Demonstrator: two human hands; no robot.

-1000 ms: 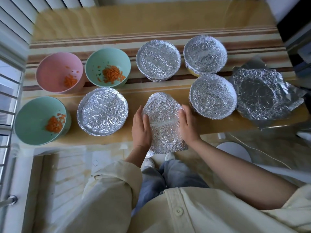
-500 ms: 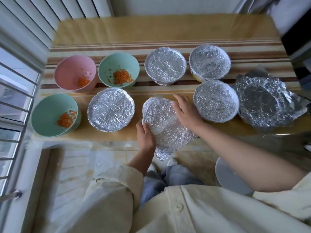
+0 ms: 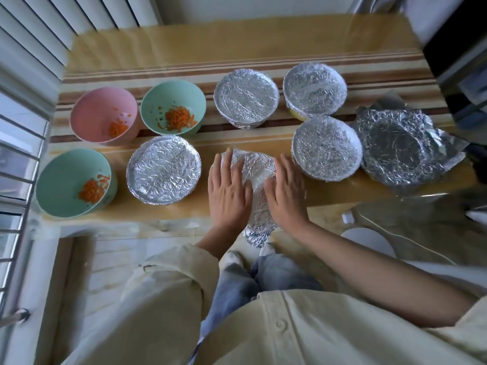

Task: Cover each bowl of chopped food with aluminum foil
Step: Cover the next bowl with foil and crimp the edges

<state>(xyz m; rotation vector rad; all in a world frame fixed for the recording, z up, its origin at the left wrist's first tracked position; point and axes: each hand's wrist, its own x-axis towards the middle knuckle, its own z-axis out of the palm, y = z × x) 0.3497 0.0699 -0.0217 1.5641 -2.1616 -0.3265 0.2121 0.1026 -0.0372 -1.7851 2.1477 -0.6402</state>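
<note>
A foil-wrapped bowl sits at the table's near edge, a foil flap hanging past it. My left hand lies flat on its left side and my right hand flat on its right, fingers straight, pressing the foil. Several other bowls stand covered in foil: one to the left, one to the right, two behind. Three bowls are uncovered with chopped carrot: pink, green, green.
A crumpled sheet of foil with a round dent lies at the right of the striped table. Window bars run along the left. A white stool stands below the table at right. My knees are under the near edge.
Both hands have shifted from the bowl's sides onto its top, now lying flat over the foil. The camera has tilted, so the table sits higher in view.
</note>
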